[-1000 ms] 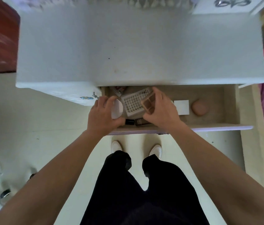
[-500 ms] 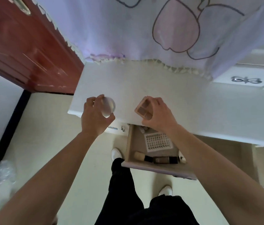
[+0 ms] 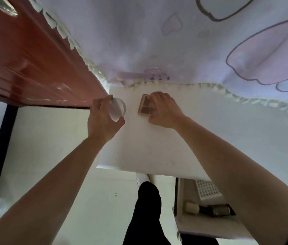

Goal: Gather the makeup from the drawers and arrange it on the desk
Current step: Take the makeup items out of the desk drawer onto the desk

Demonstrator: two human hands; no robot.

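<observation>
Both hands are out at the far left corner of the desk [image 3: 148,149], each with one piece of makeup.

The left hand [image 3: 102,119] grips a round white compact [image 3: 117,109]. Its fingers curl over the far rim and the thumb presses the near rim, so the disc sits tilted on edge between them. It is right above the desk's left corner, beside the red cabinet [image 3: 24,59], but the blur there leaves it unclear whether it touches the desk top yet.

The right hand [image 3: 164,110] holds a brown palette [image 3: 146,107] by its right side, with fingers bent over the far corner and the thumb tucked at the near one. The palette looks laid flat on the desk, just short of the frilled cloth [image 3: 157,41] that hangs over the desk's back edge. Holding it by one side leaves its face uncovered and lets it be squared up before release.

The two pieces sit side by side and apart, which suits starting a row along the back of the desk and keeping the front bare for more.

Under the desk's near edge, to the right, the drawer [image 3: 210,228] stands open. A white gridded tray [image 3: 207,190] and a dark tube [image 3: 210,210] with a pale cap lie in it, so gathering is far from finished.
</observation>
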